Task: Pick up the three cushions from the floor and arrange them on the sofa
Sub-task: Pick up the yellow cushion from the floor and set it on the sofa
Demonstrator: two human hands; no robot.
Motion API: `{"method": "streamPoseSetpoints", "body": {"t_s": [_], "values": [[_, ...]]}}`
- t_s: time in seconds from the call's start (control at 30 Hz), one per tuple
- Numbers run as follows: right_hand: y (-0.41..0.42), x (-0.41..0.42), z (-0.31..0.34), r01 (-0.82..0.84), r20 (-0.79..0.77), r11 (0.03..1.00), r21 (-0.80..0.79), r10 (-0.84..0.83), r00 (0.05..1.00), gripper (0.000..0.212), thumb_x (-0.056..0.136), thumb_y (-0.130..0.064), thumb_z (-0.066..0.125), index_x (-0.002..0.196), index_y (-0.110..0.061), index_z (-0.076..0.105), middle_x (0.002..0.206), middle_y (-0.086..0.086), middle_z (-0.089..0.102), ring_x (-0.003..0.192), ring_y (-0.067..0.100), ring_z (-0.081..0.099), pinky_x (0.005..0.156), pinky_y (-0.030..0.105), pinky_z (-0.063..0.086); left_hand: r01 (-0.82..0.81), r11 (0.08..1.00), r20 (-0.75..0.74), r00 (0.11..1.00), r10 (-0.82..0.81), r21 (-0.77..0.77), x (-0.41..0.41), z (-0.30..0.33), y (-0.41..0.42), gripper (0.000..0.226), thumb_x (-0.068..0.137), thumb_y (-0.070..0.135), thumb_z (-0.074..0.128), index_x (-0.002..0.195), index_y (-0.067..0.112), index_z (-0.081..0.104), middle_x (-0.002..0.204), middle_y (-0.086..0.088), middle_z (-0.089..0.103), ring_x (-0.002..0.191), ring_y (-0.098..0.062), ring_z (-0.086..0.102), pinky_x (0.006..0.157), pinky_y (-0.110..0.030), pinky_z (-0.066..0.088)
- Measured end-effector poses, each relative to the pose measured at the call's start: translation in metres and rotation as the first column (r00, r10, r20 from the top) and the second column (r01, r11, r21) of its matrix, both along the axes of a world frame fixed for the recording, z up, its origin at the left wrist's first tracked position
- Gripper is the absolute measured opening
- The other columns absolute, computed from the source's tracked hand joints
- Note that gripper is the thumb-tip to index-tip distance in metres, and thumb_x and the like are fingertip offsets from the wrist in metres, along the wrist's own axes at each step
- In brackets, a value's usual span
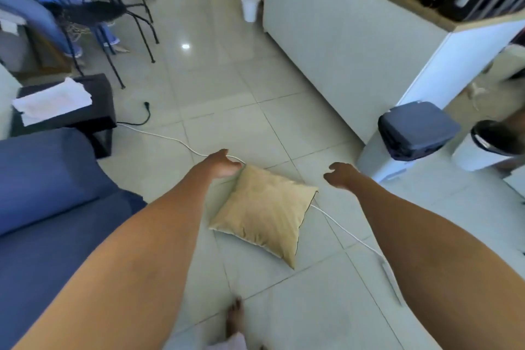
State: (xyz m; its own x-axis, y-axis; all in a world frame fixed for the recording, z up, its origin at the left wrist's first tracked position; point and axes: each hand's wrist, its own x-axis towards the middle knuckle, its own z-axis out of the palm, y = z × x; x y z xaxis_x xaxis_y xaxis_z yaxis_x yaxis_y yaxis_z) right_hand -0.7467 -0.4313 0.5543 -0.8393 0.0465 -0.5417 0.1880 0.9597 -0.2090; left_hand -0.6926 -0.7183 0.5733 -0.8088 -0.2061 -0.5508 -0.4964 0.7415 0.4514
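Note:
One tan square cushion (264, 212) lies flat on the tiled floor in the middle of the view. My left hand (223, 165) hovers at its far left corner, fingers curled loosely and holding nothing; whether it touches the corner I cannot tell. My right hand (342, 175) is stretched out a little beyond the cushion's right corner, fingers apart, clear of it. The blue sofa (48, 196) fills the lower left. No other cushions are in view.
A white cable (349, 234) runs across the floor under the cushion. A black low table (93, 99) with white cloth stands left, chairs (113, 14) behind it. A white counter (349, 45), a lidded bin (409, 136) and a white cup (250, 7) stand right and far. My bare foot (234, 318) is below.

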Motion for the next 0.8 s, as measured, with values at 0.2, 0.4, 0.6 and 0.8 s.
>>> {"method": "streamPoseSetpoints", "body": {"t_s": [0.2, 0.4, 0.6, 0.8], "values": [[0.035, -0.056, -0.071, 0.243, 0.106, 0.968, -0.067, -0.236, 0.966, 0.061, 0.09, -0.029, 0.055, 0.148, -0.018, 0.04, 0.156, 0.012, 0.033, 0.141, 0.033, 0.037, 0.116, 0.042, 0.032, 0.1, 0.994, 0.09, 0.991, -0.095, -0.052, -0.095, -0.07, -0.002, 0.072, 0.092, 0.037, 0.055, 0.154, 0.015, 0.025, 0.159, -0.008, 0.032, 0.145, -0.026, 0.034, 0.113, -0.033, 0.031], [0.024, -0.093, -0.148, 0.37, 0.242, 0.925, -0.09, -0.34, 0.909, 0.071, 0.087, -0.038, 0.064, 0.148, -0.016, 0.038, 0.153, 0.015, 0.037, 0.139, 0.032, 0.041, 0.114, 0.039, 0.034, 0.09, 0.996, 0.234, 0.969, -0.082, -0.022, -0.16, -0.154, -0.018, 0.074, 0.096, 0.041, 0.051, 0.156, 0.012, 0.02, 0.163, -0.009, 0.023, 0.149, -0.026, 0.027, 0.116, -0.032, 0.027], [0.016, -0.121, -0.267, 0.427, 0.297, 0.896, -0.123, -0.377, 0.877, 0.082, 0.083, -0.052, 0.065, 0.15, -0.016, 0.033, 0.15, 0.019, 0.039, 0.138, 0.034, 0.041, 0.11, 0.041, 0.038, 0.079, 0.996, 0.381, 0.923, -0.06, -0.032, -0.184, -0.288, -0.036, 0.083, 0.093, 0.06, 0.045, 0.157, 0.016, 0.018, 0.163, -0.007, 0.023, 0.149, -0.029, 0.026, 0.116, -0.039, 0.026], [0.018, -0.133, -0.438, 0.543, 0.365, 0.821, -0.178, -0.457, 0.811, 0.101, 0.075, -0.064, 0.066, 0.155, -0.023, 0.02, 0.159, 0.016, 0.028, 0.145, 0.031, 0.031, 0.115, 0.045, 0.032, -0.008, 0.998, 0.425, 0.904, 0.034, -0.064, -0.218, -0.449, -0.04, 0.09, 0.084, 0.071, 0.048, 0.155, 0.022, 0.023, 0.161, -0.011, 0.025, 0.145, -0.034, 0.031, 0.111, -0.043, 0.032]]}}
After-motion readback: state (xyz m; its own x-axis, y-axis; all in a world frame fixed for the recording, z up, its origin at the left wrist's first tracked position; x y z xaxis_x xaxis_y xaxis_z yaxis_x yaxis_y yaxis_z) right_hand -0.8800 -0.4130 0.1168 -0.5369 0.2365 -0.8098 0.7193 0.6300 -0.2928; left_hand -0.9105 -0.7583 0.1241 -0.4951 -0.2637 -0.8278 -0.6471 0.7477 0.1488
